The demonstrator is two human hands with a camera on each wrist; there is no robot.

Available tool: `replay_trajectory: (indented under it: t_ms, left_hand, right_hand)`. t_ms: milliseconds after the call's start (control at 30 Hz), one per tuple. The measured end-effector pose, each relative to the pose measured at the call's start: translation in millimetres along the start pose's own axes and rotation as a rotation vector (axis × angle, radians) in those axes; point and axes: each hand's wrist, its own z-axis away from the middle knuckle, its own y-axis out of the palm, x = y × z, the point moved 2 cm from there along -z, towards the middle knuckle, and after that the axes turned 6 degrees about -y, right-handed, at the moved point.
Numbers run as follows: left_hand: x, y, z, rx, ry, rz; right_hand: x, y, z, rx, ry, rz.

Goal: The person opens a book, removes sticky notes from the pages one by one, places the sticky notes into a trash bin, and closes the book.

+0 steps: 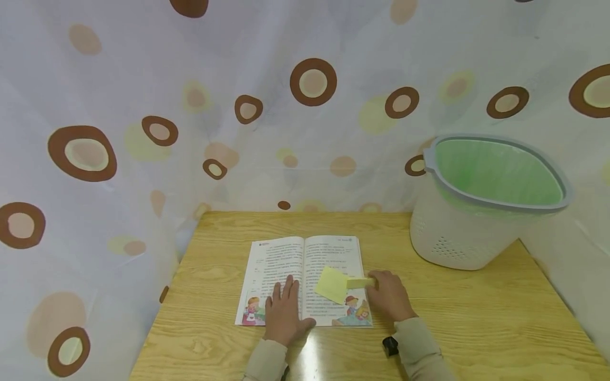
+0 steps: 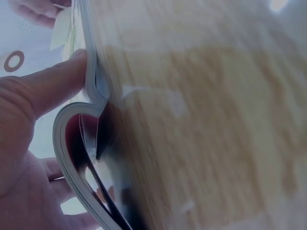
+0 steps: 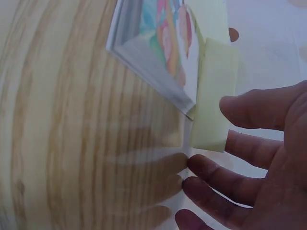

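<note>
An open book [image 1: 329, 254] with printed text and cartoon drawings lies on the wooden table. My left hand [image 1: 284, 313] rests on its left page with fingers outstretched, the thumb reaching across the gutter onto the right page. In the left wrist view, the thumb [image 2: 57, 81] presses on the page by the book's bent edge. A square yellow sticky note [image 1: 332, 286] lies tilted on the right page. At the book's right edge, my right hand [image 1: 392, 296] pinches a narrow yellow strip of paper [image 3: 214, 96] between thumb and forefinger. Whether strip and note are joined, I cannot tell.
A white laundry basket [image 1: 457, 233] with a grey rim and green inside stands at the table's back right. Behind the wooden table [image 1: 214, 264] hangs a white curtain [image 1: 267, 185] with brown and yellow circles. A black object [image 1: 390, 346] sits at the right cuff.
</note>
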Motion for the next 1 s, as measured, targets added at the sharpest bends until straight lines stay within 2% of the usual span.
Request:
replay_trajectory:
  t_ms: [233, 500, 800, 1000]
  left_hand:
    - [2.0, -0.2, -1.2, 0.022, -0.003, 0.032]
    - [3.2, 0.7, -1.3, 0.037, -0.005, 0.044]
    - [3.5, 2.7, -0.5, 0.057, 0.007, 0.059]
    - [3.4, 1.6, -0.4, 0.067, -0.002, 0.071]
  right_hand:
    - [-4.2, 2.6, -1.8, 0.043, 0.046, 0.013]
    - [-16.4, 8.0, -2.7, 0.036, 0.067, 0.006]
    - [-27.7, 6.6, -4.0, 0.011, 0.075, -0.09]
    - [-32.8, 4.3, -6.9, 0.031, 0.035, -0.143]
